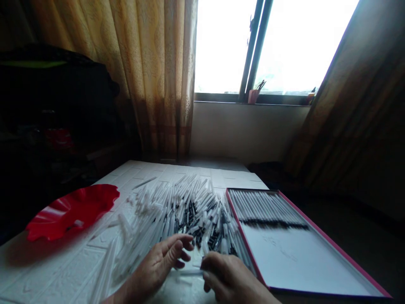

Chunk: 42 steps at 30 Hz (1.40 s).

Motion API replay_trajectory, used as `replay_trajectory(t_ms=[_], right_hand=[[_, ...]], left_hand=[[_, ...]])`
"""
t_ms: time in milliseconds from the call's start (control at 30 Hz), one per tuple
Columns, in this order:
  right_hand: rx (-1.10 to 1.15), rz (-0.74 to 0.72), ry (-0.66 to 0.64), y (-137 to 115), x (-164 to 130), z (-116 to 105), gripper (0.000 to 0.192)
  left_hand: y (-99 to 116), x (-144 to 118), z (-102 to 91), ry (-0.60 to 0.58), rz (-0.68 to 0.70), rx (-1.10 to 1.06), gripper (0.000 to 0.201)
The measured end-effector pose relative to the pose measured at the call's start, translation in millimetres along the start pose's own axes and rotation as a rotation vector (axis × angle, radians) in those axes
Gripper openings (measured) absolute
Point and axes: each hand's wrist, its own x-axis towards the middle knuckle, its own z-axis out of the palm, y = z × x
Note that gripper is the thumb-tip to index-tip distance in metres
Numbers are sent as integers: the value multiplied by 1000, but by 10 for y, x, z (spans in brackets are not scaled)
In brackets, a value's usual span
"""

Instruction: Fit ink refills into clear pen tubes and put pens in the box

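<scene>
Nearest, both hands at 6 o'clock, low over the white table (63,270). Left hand (163,261) comes in from 7 o'clock, palm down, fingers spread and loosely curled, tips at the near edge of the pen pile (186,209); released, gripping nothing that shows. Right hand (226,276) comes from 5 o'clock, knuckles up, fingers curled toward the left hand. A thin white pen (190,272) lies between the two hands, its right end under the right fingertips; whether pinched or merely touched, cannot tell.

Pile just beyond, at 12 o'clock from the hands: many slim white barrels, dark sections showing mid-heap, strewn crosswise, a few strays to the left.

At 3 o'clock, touching the pile's edge, a flat pink-rimmed box (332,249), white inside, a tidy row of pens (265,207) at its far end.

At 9 o'clock, a red wavy-edged dish (71,211), apart from the pile.

Far: curtain (152,71), bright window (278,42).
</scene>
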Motion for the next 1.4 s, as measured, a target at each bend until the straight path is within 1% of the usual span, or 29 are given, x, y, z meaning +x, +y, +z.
replay_trajectory(t_ms=[33,100,133,167,233,267,300,400,500,667,767,933,1067,1167,1233,1300,1333,1400], right_hand=[[128,17,13,7,-16,-42,10],[387,18,66,14,-43,-132,25],[499,5,107,13,-52,-174,33],[595,-11,153,9,-58,-209,38],[746,-18,238,1,-55,-252,43],[804,-4,267,4,-47,-257,44],[852,15,284,13,-34,-252,45],[947,53,320,77,19,-206,44],[1005,44,334,146,62,-163,40],[1028,14,315,155,70,-153,39],[1008,26,310,138,63,-159,43],[984,32,279,117,65,-155,47],[929,42,233,120,66,-148,46],[817,22,230,116,68,-139,43],[674,-14,238,98,66,-125,34],[496,-47,242,78,61,-104,22],[396,-61,241,75,58,-89,16],[217,-87,219,97,57,-54,10]], left_hand=[[-16,7,-41,40,45,109,72],[-66,24,-104,89,95,253,64],[-95,31,-118,102,120,314,56],[-123,38,-119,104,142,366,46],[-161,46,-86,92,196,497,28],[-168,50,-57,79,217,564,25],[-168,55,-25,64,233,629,27],[-128,91,60,21,253,809,37],[-55,174,104,-27,256,962,38],[54,363,151,-108,275,1140,23],[59,439,185,-131,276,1181,20],[8,458,215,-98,243,1132,18],[29,419,214,-50,210,971,20],[61,372,168,-19,197,763,20],[55,340,106,3,177,586,18],[15,308,31,40,127,384,16],[-14,291,-7,66,91,281,21],[-79,252,-74,123,8,87,36]])
